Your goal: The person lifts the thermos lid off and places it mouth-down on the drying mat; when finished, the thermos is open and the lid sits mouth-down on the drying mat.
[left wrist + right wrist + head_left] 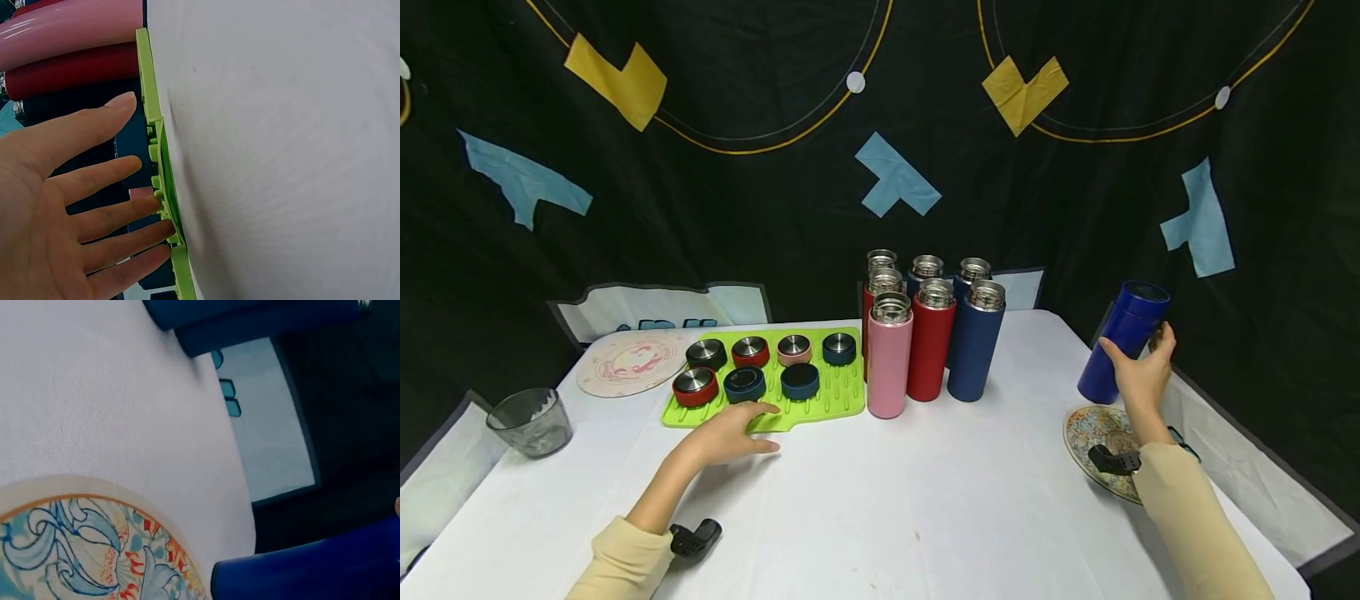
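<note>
At the table's right side my right hand [1138, 379] grips a blue thermos bottle [1105, 367] with its lid on, thumb on one side and fingers round the other. The bottle leans slightly right, its base close behind a patterned plate [1081, 429]. My left hand [722, 435] hovers at the front edge of a green drying mat [847, 396], fingers spread and holding nothing. Several thermos lids lie on that mat; a navy lid [800, 382] is just beyond the fingertips. In the left wrist view the open palm [37, 212] shows beside the mat's edge.
Lidless thermos bottles stand grouped mid-table: a pink one [890, 367] in front, red ones [932, 350] and navy ones [976, 354] around it. A glass bowl [531, 425] sits far left, near a round pink-printed placemat [606, 379]. Black cloth [760, 233] hangs behind.
</note>
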{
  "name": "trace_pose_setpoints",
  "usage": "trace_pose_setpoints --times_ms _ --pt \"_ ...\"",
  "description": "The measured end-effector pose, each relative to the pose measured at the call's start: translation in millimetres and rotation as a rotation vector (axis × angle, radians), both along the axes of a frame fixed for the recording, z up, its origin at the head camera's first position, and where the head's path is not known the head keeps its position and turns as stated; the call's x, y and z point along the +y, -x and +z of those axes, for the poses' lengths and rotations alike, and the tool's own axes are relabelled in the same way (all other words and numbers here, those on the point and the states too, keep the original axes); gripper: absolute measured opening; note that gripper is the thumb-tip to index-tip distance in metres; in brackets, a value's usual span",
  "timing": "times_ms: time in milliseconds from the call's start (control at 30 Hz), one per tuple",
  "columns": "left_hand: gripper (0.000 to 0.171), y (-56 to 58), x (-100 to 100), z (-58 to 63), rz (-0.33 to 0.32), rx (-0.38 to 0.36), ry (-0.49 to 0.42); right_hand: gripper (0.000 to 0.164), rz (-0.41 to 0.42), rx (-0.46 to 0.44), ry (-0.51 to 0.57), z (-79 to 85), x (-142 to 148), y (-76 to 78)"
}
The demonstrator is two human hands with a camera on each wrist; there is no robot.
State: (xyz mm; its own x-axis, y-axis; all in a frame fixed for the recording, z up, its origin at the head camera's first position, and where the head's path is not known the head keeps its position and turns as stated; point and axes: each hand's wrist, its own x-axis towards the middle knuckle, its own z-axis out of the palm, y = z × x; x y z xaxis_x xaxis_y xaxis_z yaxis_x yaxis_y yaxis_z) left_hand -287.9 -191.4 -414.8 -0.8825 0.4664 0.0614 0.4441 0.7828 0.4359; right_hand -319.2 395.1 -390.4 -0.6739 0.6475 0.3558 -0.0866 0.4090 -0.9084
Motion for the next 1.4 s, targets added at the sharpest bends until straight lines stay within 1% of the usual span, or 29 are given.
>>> trace_pose_setpoints --times_ms 100,200,300,367,467,567,633,733,800,867,1033,1133,1267,1400 --pt "0.057 -0.6 0 0.8 0.0 -0.002 -0.005 0.088 -0.002 -0.004 -0.02 -4.9 3 5.5" --pt "0.057 -1.1 0 0.6 -0.007 0.0 -0.008 0.085 -0.009 -0.015 -0.072 -9.7 6 9.0" --pt "0.057 -0.9 0 -0.4 -0.007 0.005 -0.008 0.084 -0.007 -0.01 -0.115 -13.0 9 11.6" --pt "0.056 -0.8 0 -0.8 -0.011 0.014 -0.004 0.084 0.001 0.001 -0.125 -14.4 11 12.8" --pt "0.057 -0.4 0 -0.8 -0.013 0.01 -0.005 0.083 0.014 0.013 -0.124 -15.3 14 12.0" --pt "0.059 -1.1 1 -0.6 -0.018 -0.009 -0.007 0.081 0.014 0.02 -0.151 -14.1 16 9.7" --pt "0.06 -2.0 1 0.2 -0.016 -0.025 -0.007 0.081 0.014 0.028 -0.172 -11.9 17 7.7" --pt "0.06 -1.8 1 3.3 -0.013 -0.026 -0.002 0.082 0.022 0.047 -0.194 -6.5 15 3.8" --pt "0.06 -0.6 2 7.2 -0.018 -0.012 -0.004 0.083 0.027 0.061 -0.204 -1.8 11 0.2" --pt "0.059 1.0 3 11.5 -0.029 0.017 -0.013 0.083 0.035 0.072 -0.212 3.9 5 -5.1" --pt "0.055 -0.5 12 25.4 -0.069 0.097 -0.063 0.082 0.086 0.085 -0.234 19.3 -15 -24.5" --pt "0.054 -4.4 20 37.5 -0.077 0.134 -0.091 0.081 0.144 0.089 -0.248 28.5 -29 -38.3" --pt "0.056 -9.8 32 57.4 -0.09 0.181 -0.133 0.082 0.221 0.093 -0.282 42.1 -49 -56.8" --pt "0.057 -15.6 43 76.9 -0.135 0.239 -0.188 0.079 0.298 0.128 -0.332 51.7 -70 -72.2"
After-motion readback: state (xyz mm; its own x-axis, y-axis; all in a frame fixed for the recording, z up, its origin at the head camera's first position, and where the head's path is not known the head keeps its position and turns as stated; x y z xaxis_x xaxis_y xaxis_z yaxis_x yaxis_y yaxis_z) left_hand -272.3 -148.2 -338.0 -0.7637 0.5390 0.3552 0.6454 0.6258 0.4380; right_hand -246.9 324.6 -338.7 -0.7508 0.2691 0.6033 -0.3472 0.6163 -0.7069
